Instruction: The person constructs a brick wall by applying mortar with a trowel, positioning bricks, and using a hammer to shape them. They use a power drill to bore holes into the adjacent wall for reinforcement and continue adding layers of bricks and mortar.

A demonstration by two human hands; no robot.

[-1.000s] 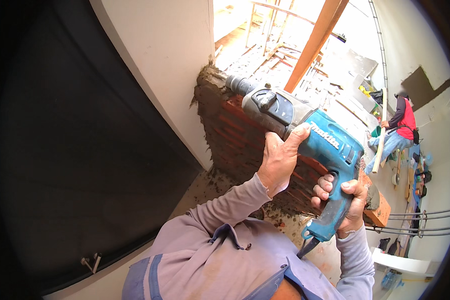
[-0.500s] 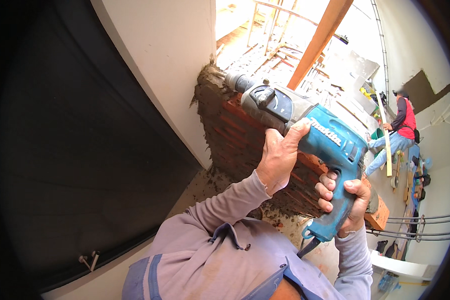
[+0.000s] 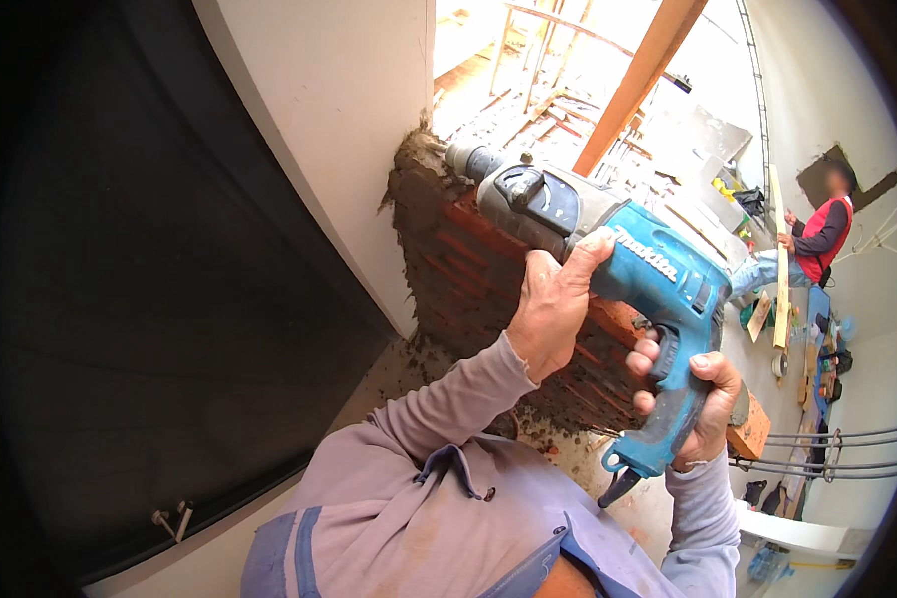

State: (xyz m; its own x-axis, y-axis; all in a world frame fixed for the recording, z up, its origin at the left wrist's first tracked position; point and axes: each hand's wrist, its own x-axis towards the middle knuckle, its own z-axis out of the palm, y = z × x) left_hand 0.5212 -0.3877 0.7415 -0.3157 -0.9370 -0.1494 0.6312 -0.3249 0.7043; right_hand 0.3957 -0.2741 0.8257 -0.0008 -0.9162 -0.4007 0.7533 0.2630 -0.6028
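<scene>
A teal and grey rotary hammer drill point(image 3: 658, 264) is held in both my hands, its nose tilted up to the left. My left hand point(image 3: 558, 309) is closed on the underside of its body, thumb along the side. Around the rear handle, my right hand point(image 3: 693, 399) is closed, with the dark trigger showing between its fingers. The drill's chuck point(image 3: 468, 157) is at the mortar-smeared top end of a low brick wall point(image 3: 458, 269), beside a white wall edge point(image 3: 359, 120). The bit's tip is hard to make out against the mortar.
A dark panel point(image 3: 169, 299) fills the left. An orange-brown post point(image 3: 638, 85) rises beyond the drill. At right, a person in a red vest point(image 3: 824, 239) holds a long wooden board point(image 3: 779, 269). An orange brick point(image 3: 750, 427) and dark bars point(image 3: 837, 470) lie near my right hand.
The fingers of my right hand have shifted, showing more of the trigger. The drill stays nearly in place. The person at right has straightened up, and their board has moved slightly.
</scene>
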